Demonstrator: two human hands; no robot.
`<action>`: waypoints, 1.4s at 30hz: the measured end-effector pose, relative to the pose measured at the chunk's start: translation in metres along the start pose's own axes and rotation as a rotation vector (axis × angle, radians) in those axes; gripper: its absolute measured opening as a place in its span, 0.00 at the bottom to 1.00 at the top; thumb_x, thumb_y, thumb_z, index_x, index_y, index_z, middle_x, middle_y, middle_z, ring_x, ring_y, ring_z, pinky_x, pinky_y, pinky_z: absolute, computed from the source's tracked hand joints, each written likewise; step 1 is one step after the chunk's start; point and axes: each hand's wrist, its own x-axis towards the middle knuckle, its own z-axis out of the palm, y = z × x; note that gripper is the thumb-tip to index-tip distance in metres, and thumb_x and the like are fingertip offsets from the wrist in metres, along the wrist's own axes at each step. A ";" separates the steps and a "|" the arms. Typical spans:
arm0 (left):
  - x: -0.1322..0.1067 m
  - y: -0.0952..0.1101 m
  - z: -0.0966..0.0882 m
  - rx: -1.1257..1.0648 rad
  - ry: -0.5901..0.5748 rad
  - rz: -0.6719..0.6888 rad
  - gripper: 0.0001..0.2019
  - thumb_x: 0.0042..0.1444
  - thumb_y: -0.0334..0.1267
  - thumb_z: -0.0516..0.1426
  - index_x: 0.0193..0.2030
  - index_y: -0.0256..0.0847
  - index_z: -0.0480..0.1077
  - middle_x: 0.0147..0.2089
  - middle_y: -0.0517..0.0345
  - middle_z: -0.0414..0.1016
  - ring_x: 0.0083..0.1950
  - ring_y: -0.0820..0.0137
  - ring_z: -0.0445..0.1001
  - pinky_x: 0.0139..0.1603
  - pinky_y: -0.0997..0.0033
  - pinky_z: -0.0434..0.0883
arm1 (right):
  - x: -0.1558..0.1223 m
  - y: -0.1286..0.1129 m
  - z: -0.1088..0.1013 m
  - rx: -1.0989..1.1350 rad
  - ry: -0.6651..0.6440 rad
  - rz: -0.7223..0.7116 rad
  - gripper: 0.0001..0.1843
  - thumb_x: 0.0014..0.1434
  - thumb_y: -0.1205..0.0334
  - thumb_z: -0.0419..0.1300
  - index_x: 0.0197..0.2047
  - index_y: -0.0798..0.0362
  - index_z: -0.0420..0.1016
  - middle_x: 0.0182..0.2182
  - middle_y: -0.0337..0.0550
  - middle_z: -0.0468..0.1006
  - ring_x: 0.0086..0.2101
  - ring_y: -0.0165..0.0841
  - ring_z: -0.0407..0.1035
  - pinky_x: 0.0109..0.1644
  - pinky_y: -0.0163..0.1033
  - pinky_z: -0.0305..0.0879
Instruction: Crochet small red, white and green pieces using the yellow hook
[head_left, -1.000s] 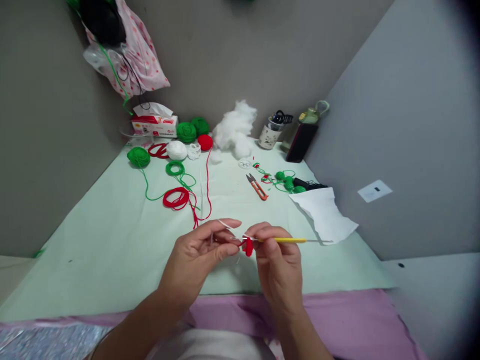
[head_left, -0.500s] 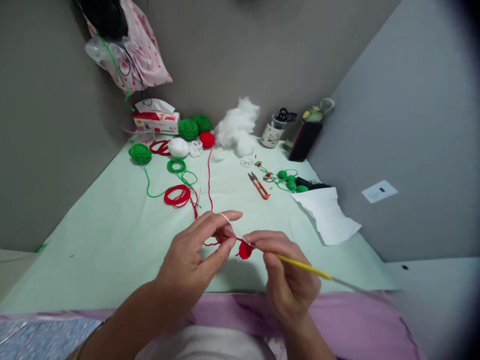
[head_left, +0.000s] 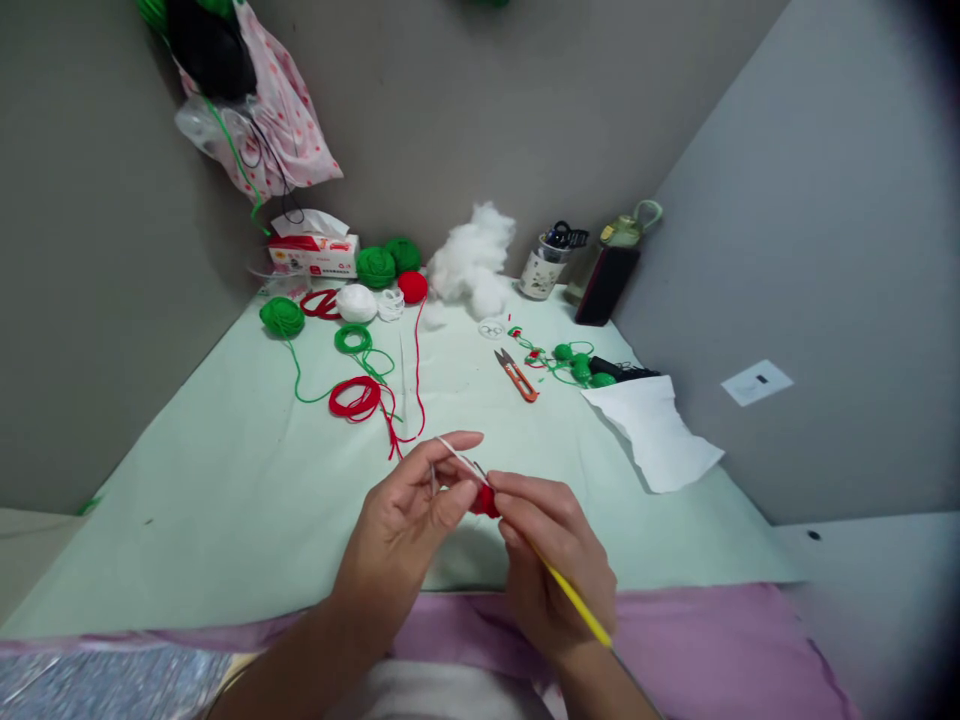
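My left hand (head_left: 409,515) pinches a small red crocheted piece (head_left: 484,501) between thumb and fingers, with a white strand running over its forefinger. My right hand (head_left: 551,560) grips a yellow crochet hook (head_left: 577,603), whose tip points into the red piece while its handle slants down to the right. Both hands meet above the near edge of the pale green table cover (head_left: 225,490). A red yarn strand (head_left: 416,370) trails from the work back to a red yarn ball (head_left: 412,286).
Green yarn balls (head_left: 375,266), a white ball (head_left: 355,302), red loops (head_left: 354,398), orange thread snips (head_left: 516,376), white stuffing (head_left: 474,260), a tissue box (head_left: 313,254), a cup of tools (head_left: 544,268), a bottle (head_left: 609,268) and white paper (head_left: 654,430) lie on the table. A pink bag (head_left: 277,110) hangs on the wall.
My right hand has swung the hook's handle from pointing right to slanting down toward me. The two hands have closed together over the red piece.
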 end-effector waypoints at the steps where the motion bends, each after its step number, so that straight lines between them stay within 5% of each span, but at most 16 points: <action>1: 0.000 0.000 0.000 -0.017 -0.006 -0.014 0.15 0.60 0.38 0.70 0.54 0.47 0.82 0.39 0.59 0.80 0.43 0.67 0.79 0.49 0.68 0.77 | 0.000 0.000 0.000 -0.031 -0.003 -0.019 0.28 0.70 0.71 0.61 0.68 0.38 0.71 0.52 0.49 0.84 0.48 0.40 0.82 0.45 0.46 0.84; 9: 0.001 0.001 0.003 -0.238 -0.034 -0.178 0.22 0.56 0.36 0.73 0.58 0.47 0.81 0.37 0.62 0.78 0.41 0.72 0.75 0.46 0.74 0.73 | -0.009 0.002 0.012 -0.086 0.143 -0.021 0.30 0.67 0.72 0.64 0.66 0.34 0.76 0.44 0.44 0.81 0.39 0.36 0.80 0.37 0.41 0.82; 15: 0.001 0.009 -0.004 -0.335 -0.142 -0.334 0.22 0.57 0.36 0.72 0.59 0.44 0.80 0.36 0.61 0.77 0.36 0.75 0.73 0.42 0.74 0.71 | -0.002 0.011 0.007 0.265 0.068 0.045 0.22 0.71 0.69 0.61 0.62 0.35 0.81 0.43 0.44 0.85 0.39 0.37 0.81 0.39 0.44 0.81; 20: 0.005 0.008 -0.014 -0.187 -0.119 -0.262 0.20 0.58 0.36 0.70 0.57 0.41 0.79 0.34 0.62 0.75 0.34 0.74 0.72 0.38 0.73 0.70 | 0.009 0.011 -0.008 0.420 0.016 0.192 0.17 0.71 0.70 0.61 0.55 0.42 0.84 0.41 0.44 0.88 0.43 0.39 0.81 0.44 0.46 0.80; 28: 0.005 0.006 -0.015 0.049 -0.088 -0.175 0.17 0.54 0.30 0.68 0.51 0.43 0.81 0.35 0.62 0.74 0.37 0.73 0.73 0.42 0.72 0.72 | 0.010 0.007 -0.001 0.832 0.116 0.559 0.09 0.71 0.59 0.64 0.41 0.47 0.86 0.34 0.42 0.85 0.28 0.31 0.78 0.32 0.38 0.77; 34: 0.006 0.004 -0.011 0.030 -0.086 -0.195 0.19 0.53 0.30 0.67 0.52 0.42 0.80 0.34 0.66 0.72 0.35 0.74 0.75 0.42 0.72 0.74 | 0.004 0.009 0.007 0.766 0.109 0.508 0.09 0.72 0.62 0.63 0.44 0.45 0.87 0.38 0.42 0.85 0.35 0.31 0.77 0.39 0.38 0.76; 42: 0.007 0.013 -0.018 0.161 -0.077 -0.174 0.18 0.48 0.28 0.66 0.47 0.42 0.82 0.31 0.66 0.72 0.35 0.74 0.73 0.41 0.74 0.73 | 0.014 0.009 -0.009 0.678 0.089 0.517 0.08 0.70 0.62 0.65 0.42 0.48 0.87 0.33 0.41 0.84 0.29 0.29 0.76 0.34 0.37 0.73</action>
